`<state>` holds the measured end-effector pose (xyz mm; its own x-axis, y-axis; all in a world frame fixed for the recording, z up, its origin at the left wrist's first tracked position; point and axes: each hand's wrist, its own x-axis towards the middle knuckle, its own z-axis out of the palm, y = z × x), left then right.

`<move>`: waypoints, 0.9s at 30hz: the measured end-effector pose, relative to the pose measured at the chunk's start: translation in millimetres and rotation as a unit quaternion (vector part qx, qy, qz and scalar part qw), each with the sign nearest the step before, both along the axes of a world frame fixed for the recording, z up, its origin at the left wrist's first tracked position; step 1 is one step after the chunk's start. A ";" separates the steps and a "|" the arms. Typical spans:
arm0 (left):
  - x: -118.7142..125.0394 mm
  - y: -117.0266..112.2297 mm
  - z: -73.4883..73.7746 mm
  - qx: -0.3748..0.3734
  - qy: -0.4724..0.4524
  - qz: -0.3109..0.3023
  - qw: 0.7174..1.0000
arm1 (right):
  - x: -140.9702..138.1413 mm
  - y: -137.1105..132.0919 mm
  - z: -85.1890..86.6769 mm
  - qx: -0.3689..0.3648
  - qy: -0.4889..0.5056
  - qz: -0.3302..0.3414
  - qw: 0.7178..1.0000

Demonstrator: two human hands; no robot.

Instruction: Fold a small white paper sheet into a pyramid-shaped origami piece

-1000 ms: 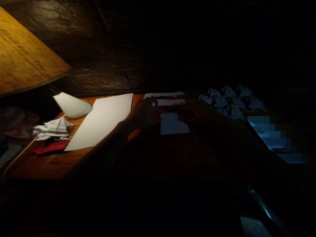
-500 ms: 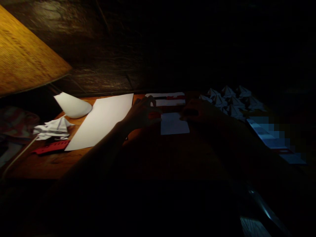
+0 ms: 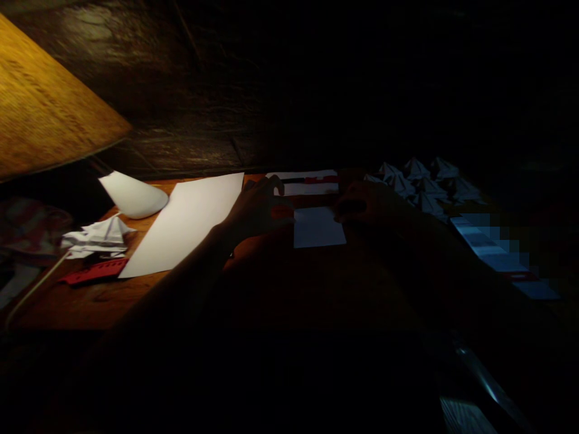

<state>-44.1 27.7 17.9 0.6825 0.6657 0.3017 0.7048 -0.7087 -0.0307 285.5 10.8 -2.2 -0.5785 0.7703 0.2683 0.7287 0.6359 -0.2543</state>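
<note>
The scene is very dark, lit only from the left. My left hand (image 3: 257,210) rests with curled fingers at the left edge of a small white folded paper (image 3: 318,228) on the wooden table (image 3: 104,298). My right hand (image 3: 368,207) is bent at the paper's upper right edge, fingertips pressed on it. Both hands pinch or press the paper's top fold. Behind the hands lies a white and red printed sheet (image 3: 310,181).
A large white sheet (image 3: 185,220) lies to the left, with a white cone-shaped paper (image 3: 132,194), a crumpled folded paper (image 3: 97,236) and a red strip (image 3: 93,271) beyond it. Several folded paper shapes (image 3: 423,181) sit at the back right. A lampshade (image 3: 40,114) hangs at upper left.
Both hands have shifted slightly along the top of the small paper, whose visible part is a little shorter. Nothing else has moved.
</note>
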 end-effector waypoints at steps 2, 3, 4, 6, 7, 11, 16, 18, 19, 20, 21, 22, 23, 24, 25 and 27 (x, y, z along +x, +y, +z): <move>-0.1 -0.1 0.3 0.002 0.000 -0.002 1.000 | 0.0 -0.5 0.3 0.000 0.000 -0.003 1.000; -0.1 -0.3 0.6 0.003 0.000 -0.003 1.000 | 0.0 -0.7 0.3 0.001 -0.001 -0.004 1.000; 0.0 -0.5 0.9 0.004 0.001 -0.004 1.000 | 0.0 -0.9 0.3 0.001 -0.002 -0.004 1.000; 0.3 -1.3 1.9 0.008 0.002 -0.005 1.000 | 0.0 -1.1 0.2 0.003 -0.001 -0.003 1.000; 0.6 -1.7 2.3 0.009 0.002 -0.006 1.000 | -0.1 -1.3 0.3 0.005 0.000 -0.003 1.000; 1.4 -2.8 2.8 0.011 0.007 -0.008 1.000 | -1.1 -2.8 2.1 0.009 0.000 -0.006 1.000; -0.2 -1.3 -1.7 0.032 0.008 -0.012 0.999 | -2.3 -4.0 3.4 0.012 -0.012 -0.017 1.000; -1.5 -0.3 -3.4 0.037 0.009 -0.015 0.999 | -2.1 -3.7 3.3 0.010 -0.012 -0.016 1.000; -2.1 0.3 -4.1 0.037 0.010 -0.019 0.999 | -1.9 -3.5 3.5 0.008 -0.011 -0.015 1.000; -2.7 0.9 -4.7 0.037 0.010 -0.024 0.999 | -1.7 -3.4 3.7 0.005 -0.011 -0.013 1.000; -3.2 1.6 -5.4 0.036 0.009 -0.029 0.999 | -1.7 -3.4 4.2 0.001 -0.011 -0.012 1.000; -3.4 2.3 -6.2 0.035 0.008 -0.034 0.999 | -1.8 -3.4 4.8 -0.001 -0.012 -0.014 1.000; -3.4 3.0 -7.0 0.033 0.007 -0.037 0.999 | -2.1 -3.6 5.4 -0.002 -0.014 -0.017 1.000; -3.1 3.6 -7.9 0.031 0.006 -0.038 0.999 | -2.5 -3.8 5.9 -0.003 -0.018 -0.020 1.000; -2.4 4.0 -8.7 0.028 0.003 -0.039 0.999 | -3.1 -4.0 6.4 -0.003 -0.023 -0.024 0.999; 0.1 3.5 -9.7 0.018 -0.002 -0.035 0.999 | -4.4 -4.6 7.3 -0.001 -0.032 -0.034 0.999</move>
<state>-44.0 31.1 8.2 0.7263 0.6049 0.3266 0.6532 -0.7552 -0.0539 281.0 6.1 5.0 -0.5403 0.8093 0.2306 0.7857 0.5833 -0.2061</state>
